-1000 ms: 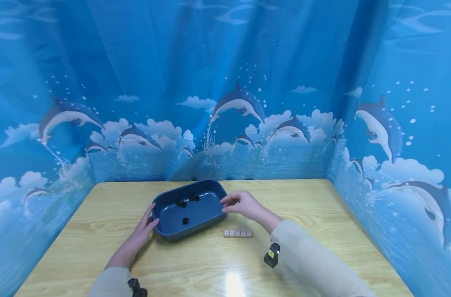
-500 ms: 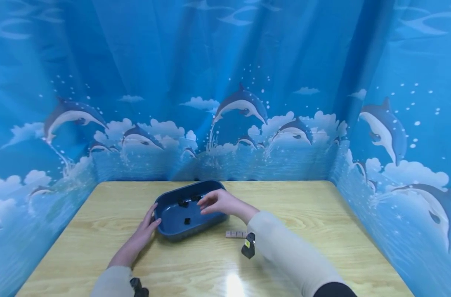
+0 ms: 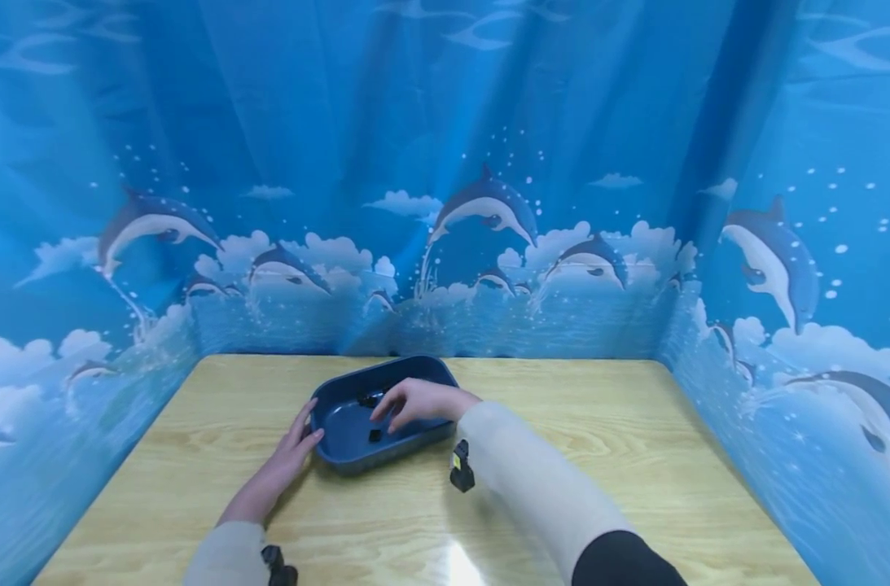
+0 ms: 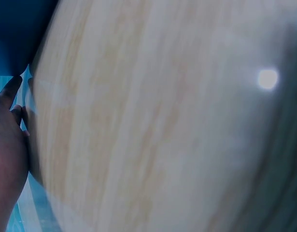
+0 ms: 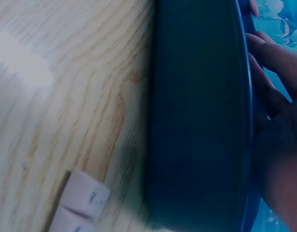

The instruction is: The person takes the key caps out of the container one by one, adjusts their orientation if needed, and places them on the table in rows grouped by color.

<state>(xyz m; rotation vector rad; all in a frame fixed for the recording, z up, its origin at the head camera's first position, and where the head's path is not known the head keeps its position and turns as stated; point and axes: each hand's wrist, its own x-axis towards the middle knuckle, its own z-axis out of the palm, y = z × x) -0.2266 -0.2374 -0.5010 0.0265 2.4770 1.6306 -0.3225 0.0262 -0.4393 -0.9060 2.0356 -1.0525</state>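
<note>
A dark blue rectangular tray [image 3: 345, 427] sits at the middle of the table, with its wall also large in the right wrist view. At its left end, my left hand [image 3: 292, 454] touches the rim with spread fingers and thumb. My right hand [image 3: 420, 402] reaches over the right side, fingers bent loosely downward inside the tray, and no held thing shows. Just left of and below those fingertips lies a small black piece [image 3: 374, 435]. Further back in the tray is a small dark cluster [image 3: 369, 400], partly covered by the right hand.
Pale pink keycap-like blocks [image 5: 85, 195] with dark marks lie in a row in front of the tray; the right wrist's camera [image 3: 462, 466] and sleeve hide them in the head view. A dolphin-printed blue curtain [image 3: 445, 317] encloses the wooden table [image 3: 562, 431].
My right hand has moved left from the tray's right edge and lowered over its inside, toward the black pieces. The left hand stays at the tray's left end. The head view has shifted slightly.
</note>
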